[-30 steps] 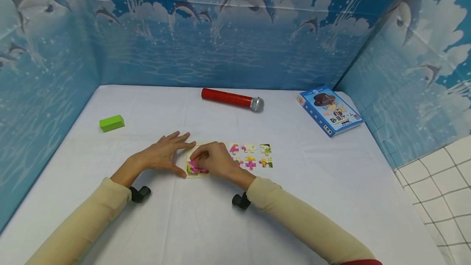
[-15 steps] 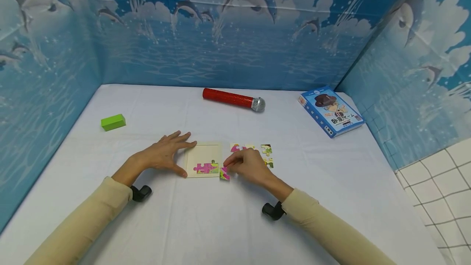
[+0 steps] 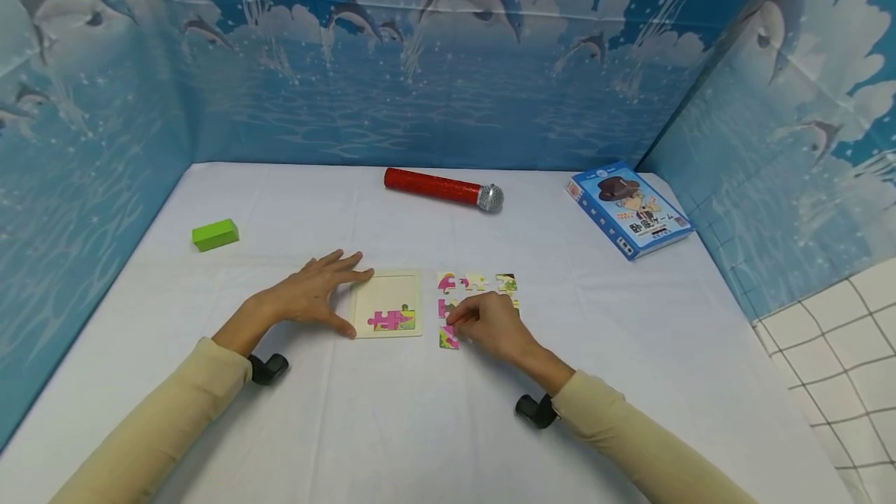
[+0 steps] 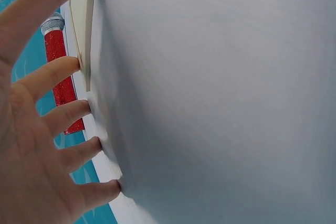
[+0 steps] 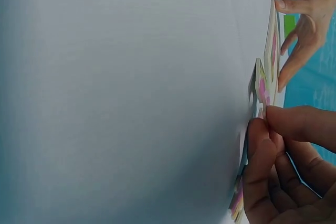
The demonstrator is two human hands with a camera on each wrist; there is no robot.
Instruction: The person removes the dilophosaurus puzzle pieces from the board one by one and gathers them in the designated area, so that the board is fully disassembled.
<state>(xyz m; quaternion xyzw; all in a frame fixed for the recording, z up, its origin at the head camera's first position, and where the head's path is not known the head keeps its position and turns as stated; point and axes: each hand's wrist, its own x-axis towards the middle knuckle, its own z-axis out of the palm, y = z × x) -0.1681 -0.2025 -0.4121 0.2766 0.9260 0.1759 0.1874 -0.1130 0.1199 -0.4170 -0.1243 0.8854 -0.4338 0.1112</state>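
Note:
My left hand (image 3: pixel 311 292) is spread, with its thumb and index fingertip against the left edge of a cream puzzle tray (image 3: pixel 385 288). Joined pink and green puzzle pieces (image 3: pixel 393 320) lie at the tray's lower right. Right of the tray, my right hand (image 3: pixel 493 325) pinches a pink and green puzzle piece (image 3: pixel 449 337) between thumb and fingers. That piece (image 5: pixel 261 82) looks tilted off the cloth in the right wrist view. Loose puzzle pieces (image 3: pixel 476 281) lie in rows behind the right hand, which partly hides them.
A red microphone (image 3: pixel 434 186) with a silver head lies at the back. On the right rests a blue game box (image 3: pixel 633 212), and at the left a green block (image 3: pixel 215 235). Dolphin-print curtains (image 3: pixel 448 99) border the white-covered table (image 3: pixel 392 426).
My right hand has moved right, out of the tray, carrying the pink and green puzzle piece to beside the loose ones. The left hand stays at the tray's edge.

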